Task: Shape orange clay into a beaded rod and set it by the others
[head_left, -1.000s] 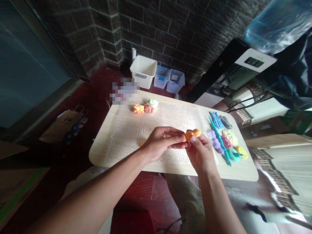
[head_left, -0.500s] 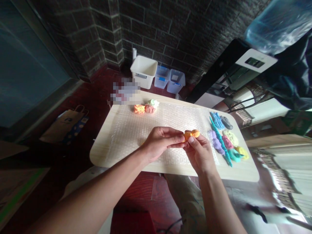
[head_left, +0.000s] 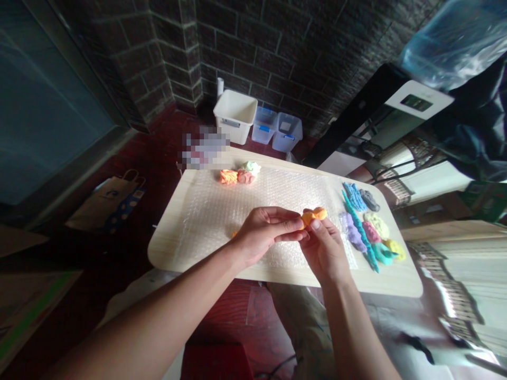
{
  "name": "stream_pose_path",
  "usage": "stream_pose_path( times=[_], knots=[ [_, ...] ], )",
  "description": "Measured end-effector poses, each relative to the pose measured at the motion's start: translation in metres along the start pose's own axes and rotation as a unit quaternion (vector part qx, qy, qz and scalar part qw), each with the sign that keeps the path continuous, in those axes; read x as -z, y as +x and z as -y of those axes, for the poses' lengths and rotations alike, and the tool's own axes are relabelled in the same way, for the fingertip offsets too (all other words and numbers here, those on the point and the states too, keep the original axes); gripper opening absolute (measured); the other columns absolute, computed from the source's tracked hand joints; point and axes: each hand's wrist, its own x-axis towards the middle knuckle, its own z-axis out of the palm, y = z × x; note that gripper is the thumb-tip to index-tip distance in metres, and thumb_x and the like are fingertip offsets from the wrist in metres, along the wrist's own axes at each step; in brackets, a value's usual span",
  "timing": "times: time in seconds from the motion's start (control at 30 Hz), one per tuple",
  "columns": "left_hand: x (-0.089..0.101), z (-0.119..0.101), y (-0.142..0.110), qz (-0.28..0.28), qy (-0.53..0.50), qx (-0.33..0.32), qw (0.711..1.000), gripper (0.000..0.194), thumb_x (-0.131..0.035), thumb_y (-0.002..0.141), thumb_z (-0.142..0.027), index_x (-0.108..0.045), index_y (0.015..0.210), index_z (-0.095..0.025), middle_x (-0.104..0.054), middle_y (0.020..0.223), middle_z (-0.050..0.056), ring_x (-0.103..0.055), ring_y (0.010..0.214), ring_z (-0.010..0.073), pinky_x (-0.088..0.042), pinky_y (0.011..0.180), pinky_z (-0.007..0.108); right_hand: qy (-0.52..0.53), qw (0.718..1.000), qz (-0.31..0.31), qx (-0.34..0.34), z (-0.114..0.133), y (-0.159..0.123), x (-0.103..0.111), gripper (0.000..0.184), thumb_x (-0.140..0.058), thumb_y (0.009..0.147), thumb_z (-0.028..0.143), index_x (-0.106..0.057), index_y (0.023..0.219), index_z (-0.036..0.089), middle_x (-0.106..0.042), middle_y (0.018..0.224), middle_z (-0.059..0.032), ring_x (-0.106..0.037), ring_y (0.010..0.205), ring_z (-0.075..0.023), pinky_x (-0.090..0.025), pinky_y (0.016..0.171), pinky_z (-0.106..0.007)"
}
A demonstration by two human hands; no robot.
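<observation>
Between my two hands, above the bubble wrap (head_left: 214, 211), is a lumpy piece of orange modelling clay (head_left: 312, 216). The fingers and thumb of my left hand (head_left: 265, 230) pinch its left end. With thumb and fingers, my right hand (head_left: 325, 245) grips it from below and the right; one rounded lobe sticks out past the thumb. A small orange bit (head_left: 234, 233) shows on the wrap beside my left wrist, mostly hidden by it. Farther back lie bright orange clay (head_left: 228, 177), brownish-pink clay (head_left: 246, 177) and pale green clay (head_left: 252, 167), close together.
On the table's (head_left: 404, 279) right side lie several clay pieces: a long teal twist (head_left: 361, 232), a purple lump (head_left: 354, 232), a blue one (head_left: 355, 197) and others. Behind the table stand a white bin (head_left: 234, 116) and two clear boxes. A paper bag (head_left: 105, 198) is on the floor at left.
Both hands keep their pinch on the orange clay, with only slight finger and clay movement. The whole view has shifted a little.
</observation>
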Motion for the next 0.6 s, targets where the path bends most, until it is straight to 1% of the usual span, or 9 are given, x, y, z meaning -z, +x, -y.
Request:
stream_pose_path(
  times=[0.13, 0.3, 0.5, 0.6],
  knots=[
    [0.0, 0.0, -0.0002, 0.009, 0.0, -0.001, 1.0, 0.029, -0.097, 0.065, -0.022, -0.081, 0.086, -0.01, -0.081, 0.088, 0.008, -0.076, 0.077, 0.0155, -0.061, 0.089, 0.035, -0.011, 1.0, 0.004, 0.008, -0.0002, -0.0001, -0.0009, 0.02, -0.092, 0.075, 0.039, -0.083, 0.091, 0.031, -0.076, 0.091, 0.0003, -0.063, 0.071, -0.0123, -0.055, 0.059, -0.023],
    [-0.002, -0.0016, -0.0009, 0.0, -0.001, 0.002, 1.0, 0.029, -0.098, 0.064, -0.022, -0.081, 0.085, -0.01, -0.081, 0.088, 0.008, -0.076, 0.077, 0.0153, -0.061, 0.088, 0.035, -0.009, 1.0, 0.014, 0.007, -0.0004, 0.0001, -0.0015, 0.019, -0.093, 0.075, 0.039, -0.083, 0.089, 0.032, -0.075, 0.09, 0.0025, -0.061, 0.07, -0.0098, -0.055, 0.058, -0.02],
    [-0.0015, -0.0024, -0.0011, -0.002, 0.0, 0.003, 1.0, 0.03, -0.098, 0.063, -0.021, -0.081, 0.085, -0.01, -0.081, 0.088, 0.008, -0.076, 0.077, 0.0152, -0.061, 0.086, 0.033, -0.028, 0.999, 0.018, 0.007, -0.0011, -0.0001, -0.0005, 0.025, -0.092, 0.075, 0.044, -0.084, 0.094, 0.03, -0.075, 0.089, 0.0003, -0.06, 0.068, -0.0114, -0.054, 0.058, -0.023],
    [-0.001, -0.0023, -0.0012, -0.006, 0.0, 0.003, 1.0, 0.03, -0.098, 0.063, -0.021, -0.08, 0.084, -0.01, -0.081, 0.088, 0.008, -0.076, 0.077, 0.0154, -0.061, 0.086, 0.033, -0.025, 0.999, 0.022, -0.001, -0.0015, -0.0005, -0.0001, 0.023, -0.091, 0.076, 0.043, -0.083, 0.094, 0.03, -0.075, 0.087, -0.0002, -0.06, 0.067, -0.0121, -0.054, 0.058, -0.024]
  ],
)
